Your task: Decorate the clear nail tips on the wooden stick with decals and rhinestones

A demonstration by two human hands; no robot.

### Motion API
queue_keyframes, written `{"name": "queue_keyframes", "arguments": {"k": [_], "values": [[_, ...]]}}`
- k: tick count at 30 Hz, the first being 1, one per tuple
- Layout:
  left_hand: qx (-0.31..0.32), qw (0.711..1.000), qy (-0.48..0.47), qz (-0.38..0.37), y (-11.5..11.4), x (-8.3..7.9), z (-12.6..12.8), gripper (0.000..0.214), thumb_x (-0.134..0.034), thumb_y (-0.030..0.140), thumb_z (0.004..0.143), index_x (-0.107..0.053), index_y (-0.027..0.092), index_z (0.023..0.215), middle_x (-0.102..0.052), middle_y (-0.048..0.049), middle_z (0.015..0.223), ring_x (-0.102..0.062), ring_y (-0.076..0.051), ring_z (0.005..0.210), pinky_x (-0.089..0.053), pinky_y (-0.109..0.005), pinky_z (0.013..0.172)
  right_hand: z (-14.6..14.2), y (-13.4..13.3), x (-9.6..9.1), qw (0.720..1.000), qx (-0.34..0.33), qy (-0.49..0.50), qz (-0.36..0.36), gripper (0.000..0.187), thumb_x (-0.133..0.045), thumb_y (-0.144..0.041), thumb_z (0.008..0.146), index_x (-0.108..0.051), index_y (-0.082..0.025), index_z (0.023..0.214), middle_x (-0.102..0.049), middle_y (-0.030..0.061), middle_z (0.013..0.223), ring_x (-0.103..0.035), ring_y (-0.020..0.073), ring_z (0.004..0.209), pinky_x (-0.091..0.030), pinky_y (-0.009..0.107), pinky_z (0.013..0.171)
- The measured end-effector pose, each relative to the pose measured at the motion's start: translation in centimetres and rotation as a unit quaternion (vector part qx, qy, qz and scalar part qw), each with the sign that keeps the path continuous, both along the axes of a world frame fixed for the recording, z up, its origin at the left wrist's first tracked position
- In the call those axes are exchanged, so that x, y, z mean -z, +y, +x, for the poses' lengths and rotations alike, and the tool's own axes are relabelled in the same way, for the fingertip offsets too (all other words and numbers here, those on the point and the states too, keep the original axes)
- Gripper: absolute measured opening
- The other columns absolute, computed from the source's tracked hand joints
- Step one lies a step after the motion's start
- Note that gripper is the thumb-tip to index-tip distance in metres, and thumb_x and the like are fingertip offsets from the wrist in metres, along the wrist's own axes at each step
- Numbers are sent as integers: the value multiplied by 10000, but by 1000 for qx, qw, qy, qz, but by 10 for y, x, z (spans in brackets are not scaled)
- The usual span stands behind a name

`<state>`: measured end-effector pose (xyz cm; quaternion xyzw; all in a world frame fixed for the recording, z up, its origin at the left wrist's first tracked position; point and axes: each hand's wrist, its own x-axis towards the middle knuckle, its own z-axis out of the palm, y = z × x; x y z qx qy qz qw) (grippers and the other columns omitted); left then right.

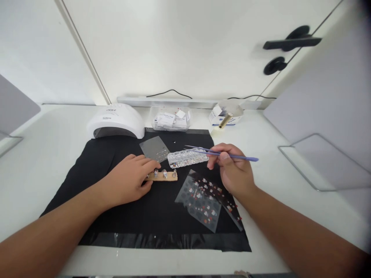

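My left hand (131,179) is closed on the left end of a small wooden strip (171,177), which lies on a black mat (130,216). Several small, clear decorated pieces that look like nail tips (165,173) stand in a row on the strip; my fingers hide its left end. Purple tweezers (237,156) are pinched in my right hand (232,166), their thin metal points reaching left over a clear compartment box (185,158) of tiny shiny gems. A sticker sheet (199,200) with red and white figures lies below the box, partly over a second, darker sheet.
A white nail lamp (117,121) stands at the back left. Beside it are a clear tub (171,119) of white packets and a small open carton (226,112) with a gold-capped bottle (225,121). Another clear sheet (155,148) lies behind my left hand. A wire stand (315,189) is at the right.
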<state>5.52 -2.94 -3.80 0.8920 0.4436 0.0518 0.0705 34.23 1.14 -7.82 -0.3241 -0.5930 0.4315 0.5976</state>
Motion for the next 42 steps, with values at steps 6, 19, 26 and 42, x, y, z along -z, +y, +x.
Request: {"name": "queue_keyframes", "arguments": {"k": [6, 19, 26, 42], "values": [[-1, 1000, 5, 13, -3, -2, 1, 310, -532, 130, 840, -600, 191, 1136, -712, -58, 1041, -666, -224, 933, -464, -373, 799, -1, 1, -3, 1000, 19, -6, -3, 257, -694, -474, 848, -661, -226, 910, -625, -38, 635, -590, 123, 523, -478, 267, 505], [-23, 1000, 3, 7, 0, 1, -3, 285, -511, 166, 866, -579, 203, 1140, -693, -43, 992, -656, -220, 887, -452, -385, 789, 3, 1, 0, 999, 12, -21, 27, 126, -698, -353, 869, -686, -253, 945, -656, -40, 744, -598, 97, 534, -501, 275, 555], [15, 997, -56, 43, 0, -1, -6, 201, -598, 249, 890, -568, 210, 1085, -677, -50, 1114, -613, -231, 1000, -442, -418, 878, 9, -2, 2, 1000, -4, -22, 11, 119, -697, -334, 878, -707, -278, 983, -665, -16, 786, -602, 112, 545, -485, 294, 544], [92, 990, -80, 77, -5, -3, -1, 222, -584, 152, 920, -620, 232, 1124, -607, -80, 1240, -571, -229, 1050, -443, -432, 912, 11, -3, 1, 999, -8, -38, 12, 109, -680, -348, 898, -702, -322, 1001, -641, -20, 753, -586, 133, 539, -448, 334, 547]]}}
